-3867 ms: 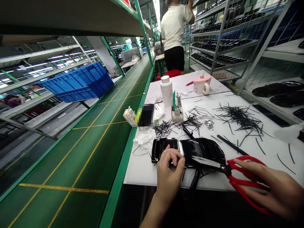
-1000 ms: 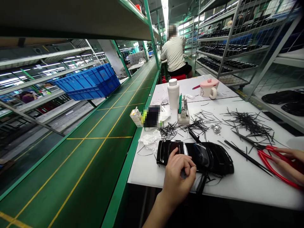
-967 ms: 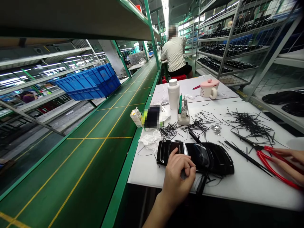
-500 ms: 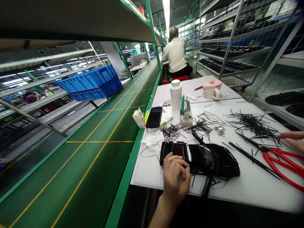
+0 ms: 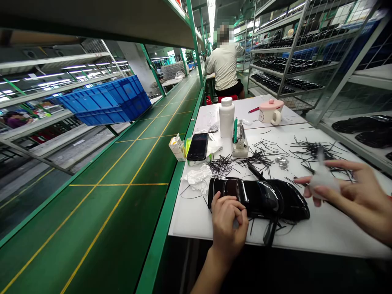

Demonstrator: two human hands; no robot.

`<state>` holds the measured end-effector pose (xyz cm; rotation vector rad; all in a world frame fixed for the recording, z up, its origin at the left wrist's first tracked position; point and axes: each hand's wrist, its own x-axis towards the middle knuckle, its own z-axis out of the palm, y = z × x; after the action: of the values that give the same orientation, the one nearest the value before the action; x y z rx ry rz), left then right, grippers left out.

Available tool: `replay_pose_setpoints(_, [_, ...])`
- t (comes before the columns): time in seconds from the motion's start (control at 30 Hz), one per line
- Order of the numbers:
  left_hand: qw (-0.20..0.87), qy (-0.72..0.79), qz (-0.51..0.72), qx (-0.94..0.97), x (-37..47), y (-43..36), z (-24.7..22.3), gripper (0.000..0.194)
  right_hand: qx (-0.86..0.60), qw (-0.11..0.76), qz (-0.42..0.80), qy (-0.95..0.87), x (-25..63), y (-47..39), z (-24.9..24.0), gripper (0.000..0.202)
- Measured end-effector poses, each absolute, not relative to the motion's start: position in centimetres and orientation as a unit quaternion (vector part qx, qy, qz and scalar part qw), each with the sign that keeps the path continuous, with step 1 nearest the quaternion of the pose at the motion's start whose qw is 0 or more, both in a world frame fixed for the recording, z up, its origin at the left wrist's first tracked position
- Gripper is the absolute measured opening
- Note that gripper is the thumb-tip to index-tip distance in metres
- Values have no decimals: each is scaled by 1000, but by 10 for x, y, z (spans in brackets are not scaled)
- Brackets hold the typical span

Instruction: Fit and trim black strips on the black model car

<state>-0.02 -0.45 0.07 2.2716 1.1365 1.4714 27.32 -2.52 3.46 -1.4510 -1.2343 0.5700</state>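
Observation:
A glossy black model car (image 5: 257,198) lies across the near part of the white table, a door (image 5: 269,232) swung out on its near side. My left hand (image 5: 229,220) rests against the car's left part, fingers curled in; a small greyish bit shows between them, too hidden to name. Over the table to the right, my right hand (image 5: 352,190) is closed round a small whitish squeeze bottle (image 5: 324,181) with a thin nozzle pointing up, slightly blurred. Behind this hand, the red-handled pliers are mostly hidden.
Thin black strips (image 5: 222,165) lie in heaps beyond the car, near a silvery pile of bits (image 5: 281,163). A phone (image 5: 198,146), a white bottle (image 5: 226,118) and a lidded mug (image 5: 271,112) stand farther back. A green conveyor (image 5: 122,196) runs along the left; a person (image 5: 225,67) sits ahead.
My right hand has come in from the right edge and now carries the squeeze bottle, in front of the pliers. The left hand stays at the car. The view has shifted slightly.

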Motion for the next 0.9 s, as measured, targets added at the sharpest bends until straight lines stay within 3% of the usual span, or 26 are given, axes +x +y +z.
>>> replay_pose_setpoints(0.07, [103,389,499,767,0,-5,0,29,-566,537,298,-549,249,-27,31,36])
replay_pose_setpoints(0.27, [103,411,502,754,-1,-4,-1,29,-484,609,232,-584,204,-32,28,9])
replay_pose_setpoints(0.37, [107,433,500,742,-2,-2,-2,29,-450,592,264,-615,195,-28,23,13])
replay_pose_setpoints(0.5, [113,440,501,737,-4,0,-2,28,-384,558,207,-706,189,-23,18,13])
replay_pose_setpoints(0.9, [116,437,500,739,-4,0,1,28,-415,478,128,-763,181,-18,16,11])
